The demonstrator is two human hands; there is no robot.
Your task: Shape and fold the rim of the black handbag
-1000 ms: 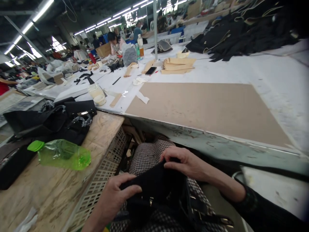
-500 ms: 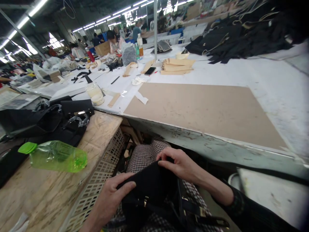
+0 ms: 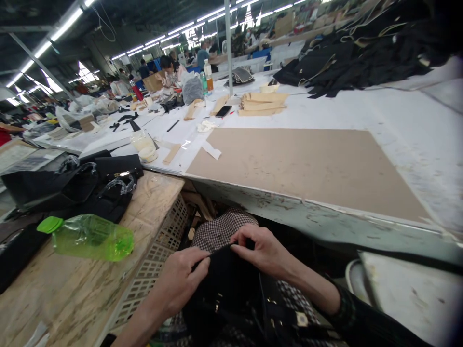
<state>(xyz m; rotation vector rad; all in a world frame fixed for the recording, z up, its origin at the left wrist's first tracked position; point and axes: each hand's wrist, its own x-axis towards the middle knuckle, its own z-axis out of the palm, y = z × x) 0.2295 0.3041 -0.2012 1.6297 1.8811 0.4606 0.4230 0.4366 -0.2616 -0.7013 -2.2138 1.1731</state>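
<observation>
A black bag (image 3: 231, 279) with gold metal fittings rests on my lap over checkered cloth (image 3: 224, 226). My left hand (image 3: 184, 277) pinches its upper edge on the left, thumb on the near side. On the right, the thumb and fingers of my right hand (image 3: 258, 248) grip the same edge near its top. The bag's lower part and straps lie in dark shade at the bottom, and its inside is hidden.
A green bottle (image 3: 92, 237) lies on the wooden table (image 3: 155, 193) at left, near black bags (image 3: 72, 183). A brown board (image 3: 307, 168) covers part of the white table ahead. A plastic crate (image 3: 155, 265) stands beside my left forearm.
My left hand has moved up and right along the bag's edge, closer to my right hand. My right hand has shifted slightly left. The view has tilted a little.
</observation>
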